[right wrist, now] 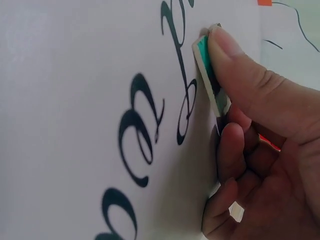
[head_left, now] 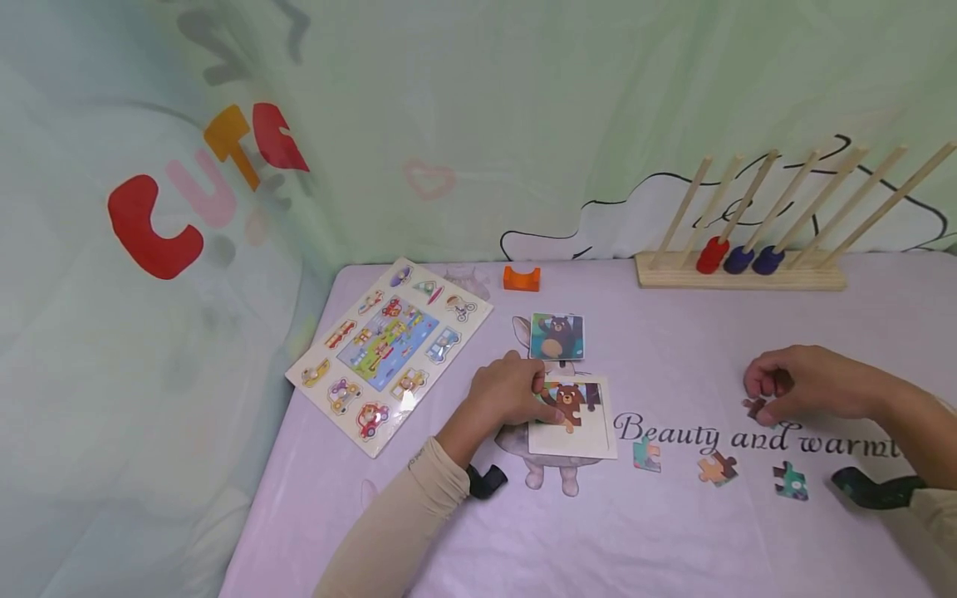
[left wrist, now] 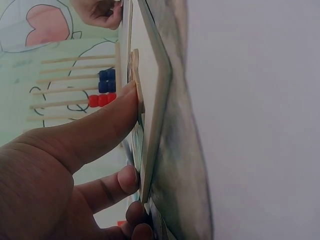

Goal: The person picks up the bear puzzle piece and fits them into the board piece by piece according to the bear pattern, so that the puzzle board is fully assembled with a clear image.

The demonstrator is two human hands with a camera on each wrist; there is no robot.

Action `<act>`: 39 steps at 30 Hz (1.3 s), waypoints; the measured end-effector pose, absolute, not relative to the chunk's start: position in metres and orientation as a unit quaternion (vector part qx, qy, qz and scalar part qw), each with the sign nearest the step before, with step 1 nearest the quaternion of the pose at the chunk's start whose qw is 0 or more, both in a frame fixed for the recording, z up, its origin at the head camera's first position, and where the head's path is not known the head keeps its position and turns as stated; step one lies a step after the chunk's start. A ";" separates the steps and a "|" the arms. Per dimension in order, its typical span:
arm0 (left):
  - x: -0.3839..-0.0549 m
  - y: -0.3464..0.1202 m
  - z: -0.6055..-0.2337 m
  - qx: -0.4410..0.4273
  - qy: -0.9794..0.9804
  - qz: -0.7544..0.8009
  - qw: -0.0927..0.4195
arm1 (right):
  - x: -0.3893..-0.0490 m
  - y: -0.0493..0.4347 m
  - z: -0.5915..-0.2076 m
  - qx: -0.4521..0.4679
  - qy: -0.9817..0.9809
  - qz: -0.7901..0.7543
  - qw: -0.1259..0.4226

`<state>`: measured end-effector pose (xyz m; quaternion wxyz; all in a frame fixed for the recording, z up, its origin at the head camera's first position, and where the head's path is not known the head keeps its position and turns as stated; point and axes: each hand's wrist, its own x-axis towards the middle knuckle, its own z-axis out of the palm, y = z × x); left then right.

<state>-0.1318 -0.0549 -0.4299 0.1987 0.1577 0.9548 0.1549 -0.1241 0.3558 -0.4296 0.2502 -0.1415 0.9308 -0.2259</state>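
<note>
A square wooden puzzle board [head_left: 576,444] with a partly assembled bear picture [head_left: 570,399] lies in the middle of the table. My left hand [head_left: 510,390] holds it at its left side; in the left wrist view the thumb [left wrist: 107,122] rests on the pieces, with the fingertips by the board's edge. Farther right, my right hand [head_left: 818,384] pinches a jigsaw piece [right wrist: 206,62] between thumb and fingers, just over the table. Loose jigsaw pieces lie between and below the hands: one teal and peach [head_left: 646,455], one peach and brown [head_left: 718,469], one green [head_left: 790,482].
A bear picture card [head_left: 557,336] lies just behind the board. To the left is a vehicle puzzle board [head_left: 389,353]. An orange block [head_left: 521,279] and a wooden peg rack [head_left: 740,278] with red and blue beads stand at the back, before a green curtain.
</note>
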 end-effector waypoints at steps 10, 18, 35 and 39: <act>-0.132 -0.055 -0.429 0.155 0.955 0.153 0.202 | -0.122 0.364 -0.428 -0.172 0.910 -0.281 0.252; -0.131 -0.055 -0.429 0.152 0.954 0.157 0.205 | -0.122 0.354 -0.417 -0.185 0.897 -0.305 0.260; -0.132 -0.055 -0.430 0.156 0.955 0.157 0.199 | -0.122 0.274 -0.404 -0.225 0.868 -0.353 0.265; -0.132 -0.055 -0.431 0.157 0.955 0.154 0.198 | -0.123 0.260 -0.406 -0.243 0.861 -0.362 0.261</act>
